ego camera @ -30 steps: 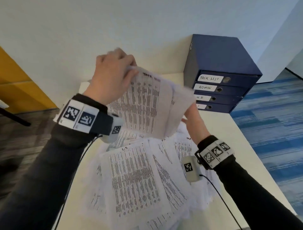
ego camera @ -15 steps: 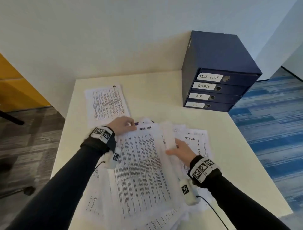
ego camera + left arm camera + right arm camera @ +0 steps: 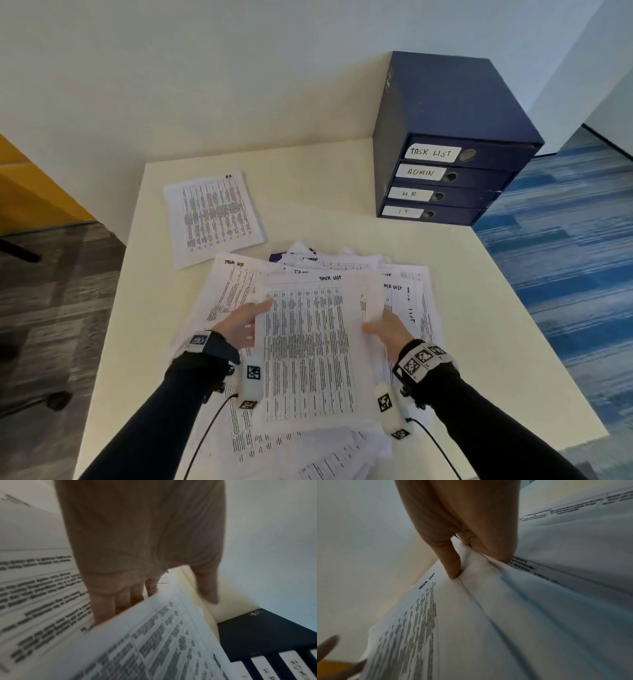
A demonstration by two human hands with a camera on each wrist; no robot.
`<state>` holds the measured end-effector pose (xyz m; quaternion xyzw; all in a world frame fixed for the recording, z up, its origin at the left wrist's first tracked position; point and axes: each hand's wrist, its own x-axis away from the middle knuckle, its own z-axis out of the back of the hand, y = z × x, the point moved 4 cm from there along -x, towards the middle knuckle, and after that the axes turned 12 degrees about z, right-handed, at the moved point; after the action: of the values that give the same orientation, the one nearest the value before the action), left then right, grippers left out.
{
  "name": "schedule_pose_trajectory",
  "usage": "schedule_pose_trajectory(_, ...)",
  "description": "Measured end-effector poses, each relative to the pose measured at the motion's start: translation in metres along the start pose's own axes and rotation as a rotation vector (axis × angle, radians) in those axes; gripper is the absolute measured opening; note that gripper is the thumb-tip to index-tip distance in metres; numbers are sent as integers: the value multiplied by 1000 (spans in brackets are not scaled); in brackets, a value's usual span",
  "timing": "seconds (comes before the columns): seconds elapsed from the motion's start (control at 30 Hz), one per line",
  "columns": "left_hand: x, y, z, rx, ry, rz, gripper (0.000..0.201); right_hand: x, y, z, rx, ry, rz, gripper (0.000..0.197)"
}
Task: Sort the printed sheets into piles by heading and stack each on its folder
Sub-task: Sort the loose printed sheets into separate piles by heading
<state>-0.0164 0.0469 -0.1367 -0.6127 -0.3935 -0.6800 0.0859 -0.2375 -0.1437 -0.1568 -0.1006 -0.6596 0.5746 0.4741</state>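
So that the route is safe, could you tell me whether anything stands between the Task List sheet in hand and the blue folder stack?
Nothing visible does. Past the loose pile under the Task List sheet, only table shows up to the folder stack. The separate sheet lies off to the left, out of the way.

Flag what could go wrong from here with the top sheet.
1. The right hand pinches the top sheet at its edge, and the paper is bunched at that grip: it may crease or tear.
2. The left hand merely reaches under the other edge, so the sheet could slip out.
3. The pile beneath is loose and fanned; a lift may drag neighbouring sheets along.
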Motion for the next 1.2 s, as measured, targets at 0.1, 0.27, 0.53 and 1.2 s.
schedule_pose_trajectory(0.1, -3, 3, -14, -57, 25, -18, 96, 6, -4, -11, 88, -42, 11, 79)
schedule_pose_trajectory(0.27, -7, 12, -21, -158, 210, -184, 81, 13, -13, -30, 45, -139, 95, 49)
schedule_pose_trajectory(0.53, -11, 11, -26, -317, 284, -365, 52, 9, -2, 33, 298, 393, 46, 33)
schedule_pose_trajectory(1.2, 2, 5, -27, -317, 395, -586, 87, 45, -32, 45, 356, 472, 414, 4)
